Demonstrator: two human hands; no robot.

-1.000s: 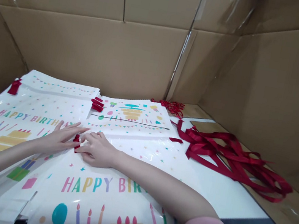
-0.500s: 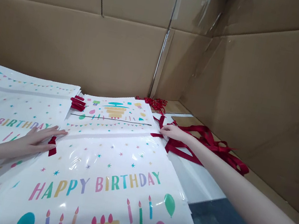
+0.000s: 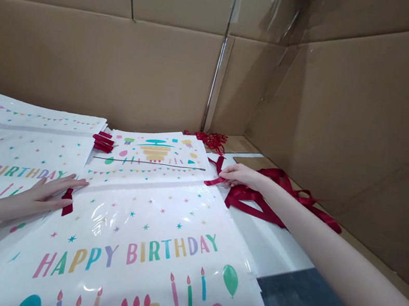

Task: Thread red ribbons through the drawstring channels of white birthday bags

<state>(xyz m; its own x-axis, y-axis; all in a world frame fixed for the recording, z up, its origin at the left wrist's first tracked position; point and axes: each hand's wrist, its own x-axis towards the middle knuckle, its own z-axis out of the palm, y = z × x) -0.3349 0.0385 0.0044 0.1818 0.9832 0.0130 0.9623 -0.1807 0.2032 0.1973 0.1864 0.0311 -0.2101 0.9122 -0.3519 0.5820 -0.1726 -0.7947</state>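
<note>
A white plastic bag [image 3: 146, 216] printed with HAPPY BIRTHDAY, candles, balloons and a cake lies in front of me. My left hand [image 3: 49, 194] rests with fingers stretched out at its left edge, beside a short dark red ribbon end [image 3: 68, 203]. On the far right edge, the fingers of my right hand [image 3: 238, 176] pinch a red ribbon [image 3: 215, 181] that sticks out at the bag's fold. A thin dark cord [image 3: 149, 163] lies across the printed flap [image 3: 155, 152] behind the fold.
Another stack of printed bags [image 3: 32, 143] lies at left, with red ribbon tabs [image 3: 103, 142] at its edge. Loose red ribbons [image 3: 258, 205] lie to the right, and thin red strings [image 3: 210, 141] at the back. Tall cardboard walls [image 3: 163, 72] enclose the far and right sides.
My right hand has drawn the ribbon end slightly up and to the right, so it slants now. The left hand stays at the bag's left edge. The view has shifted slightly.
</note>
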